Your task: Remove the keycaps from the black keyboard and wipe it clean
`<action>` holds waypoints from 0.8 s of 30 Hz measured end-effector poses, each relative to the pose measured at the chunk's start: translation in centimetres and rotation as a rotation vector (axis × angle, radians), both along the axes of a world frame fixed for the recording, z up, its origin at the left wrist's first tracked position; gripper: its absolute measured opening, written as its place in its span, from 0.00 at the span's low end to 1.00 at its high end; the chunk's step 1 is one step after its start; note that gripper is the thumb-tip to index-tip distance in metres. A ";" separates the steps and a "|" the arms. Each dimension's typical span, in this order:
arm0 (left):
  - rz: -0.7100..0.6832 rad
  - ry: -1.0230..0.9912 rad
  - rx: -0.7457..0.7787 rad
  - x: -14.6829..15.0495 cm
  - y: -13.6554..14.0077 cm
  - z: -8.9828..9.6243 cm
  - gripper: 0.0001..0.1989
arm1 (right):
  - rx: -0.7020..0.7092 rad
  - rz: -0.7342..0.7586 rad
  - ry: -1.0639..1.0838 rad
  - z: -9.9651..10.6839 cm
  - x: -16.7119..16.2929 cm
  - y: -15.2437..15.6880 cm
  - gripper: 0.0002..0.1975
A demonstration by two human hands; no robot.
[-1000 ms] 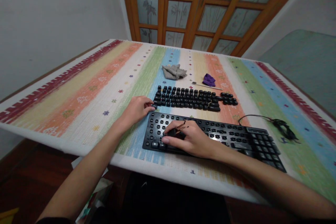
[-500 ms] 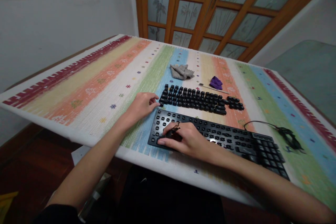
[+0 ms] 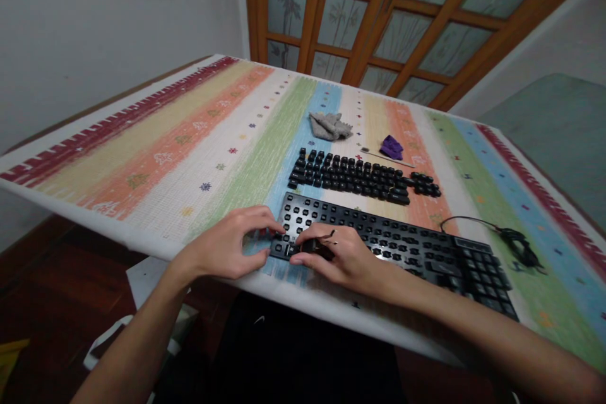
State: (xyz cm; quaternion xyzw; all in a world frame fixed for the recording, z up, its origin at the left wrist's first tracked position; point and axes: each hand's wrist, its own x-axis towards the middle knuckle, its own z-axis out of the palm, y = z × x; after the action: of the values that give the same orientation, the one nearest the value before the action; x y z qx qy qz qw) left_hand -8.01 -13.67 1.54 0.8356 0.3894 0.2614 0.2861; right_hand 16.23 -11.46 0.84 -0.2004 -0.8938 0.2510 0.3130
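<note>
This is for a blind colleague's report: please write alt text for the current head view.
The right hand holds a small dark tool over the left end of a partly stripped black keyboard; the left hand, thumb and index finger apart, is at the keyboard's edge. Behind lie loose keycaps in rows, a grey cloth and a purple cloth on a striped tablecloth.

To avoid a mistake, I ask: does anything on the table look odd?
The keyboard looks odd: most of its keys left of the number pad lack caps. Loose black keycaps lie in rows beyond the keyboard. I see no spill.
</note>
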 end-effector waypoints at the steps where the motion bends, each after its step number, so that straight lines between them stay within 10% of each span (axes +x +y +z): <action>1: 0.010 0.000 -0.016 0.0 -0.2 -0.2 0.15 | 0.001 0.005 -0.013 -0.1 -0.1 0.0 0.15; 24: 0.093 -0.069 -0.046 1.3 -1.1 -2.8 0.12 | -0.505 -0.172 -0.081 0.6 -1.7 3.0 0.17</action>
State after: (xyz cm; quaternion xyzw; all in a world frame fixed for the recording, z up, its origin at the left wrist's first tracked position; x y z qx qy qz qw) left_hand -6.74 -14.77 -1.30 0.8002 0.4239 0.2940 0.3060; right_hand 14.50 -8.50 1.45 -0.3574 -0.7943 0.4302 0.2372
